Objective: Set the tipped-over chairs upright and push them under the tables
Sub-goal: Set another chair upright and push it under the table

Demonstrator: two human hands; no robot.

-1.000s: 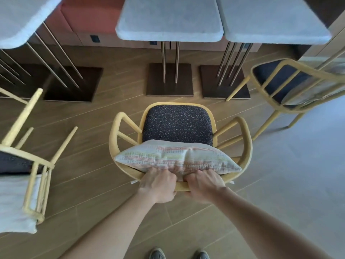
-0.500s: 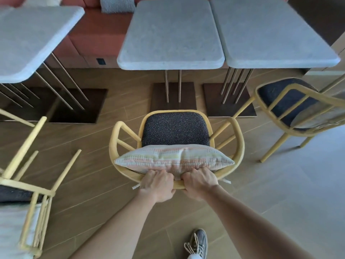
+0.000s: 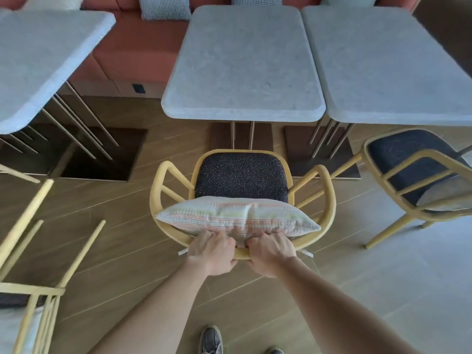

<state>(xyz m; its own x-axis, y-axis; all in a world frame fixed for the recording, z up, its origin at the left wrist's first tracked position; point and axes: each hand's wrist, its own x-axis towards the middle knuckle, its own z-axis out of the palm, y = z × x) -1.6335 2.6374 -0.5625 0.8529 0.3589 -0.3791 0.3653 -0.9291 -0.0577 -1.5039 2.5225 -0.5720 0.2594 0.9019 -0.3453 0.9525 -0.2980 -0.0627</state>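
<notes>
A yellow-framed chair with a dark speckled seat stands upright in front of me, its seat front just short of the middle grey table. A striped cushion leans against its backrest. My left hand and my right hand both grip the top rail of the backrest, side by side. A second yellow chair lies tipped over at the left, legs pointing up and away. A third yellow chair stands at the right, beside the right table.
A third grey table stands at the far left. Dark square table bases sit on the wooden floor. A red bench with cushions runs behind the tables. My shoe shows at the bottom.
The upright chair has moved forward toward the middle table, with both hands still on its backrest. I have stepped forward, and more of the tabletops and bench shows.
</notes>
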